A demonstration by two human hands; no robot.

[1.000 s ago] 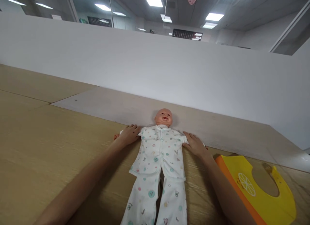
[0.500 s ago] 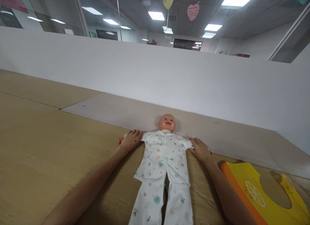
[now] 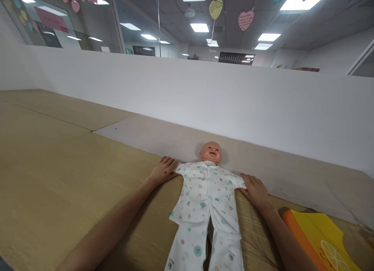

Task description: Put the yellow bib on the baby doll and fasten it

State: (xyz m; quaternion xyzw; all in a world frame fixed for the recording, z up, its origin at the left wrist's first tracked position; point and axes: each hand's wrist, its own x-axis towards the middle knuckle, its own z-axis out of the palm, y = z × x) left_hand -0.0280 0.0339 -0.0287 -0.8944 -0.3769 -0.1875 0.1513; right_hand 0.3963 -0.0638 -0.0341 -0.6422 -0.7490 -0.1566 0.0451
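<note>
A plain white wall [image 3: 187, 95] rises along the far edge of the yellowish-tan surface [image 3: 58, 166] and turns at its far left corner. A greyish strip [image 3: 157, 134] lines much of that edge. Above are glass panes [image 3: 137, 6], with heart-shaped notes [image 3: 246, 20] and bright ceiling lights [image 3: 199, 27]; a dark slatted panel [image 3: 236, 58] beyond may be a window.

A bald baby doll [image 3: 210, 153] lies face up, arms outstretched, in a spotted white shirt [image 3: 198, 189] and matching trousers [image 3: 189, 247], largely on a tan mat [image 3: 70, 177].
</note>
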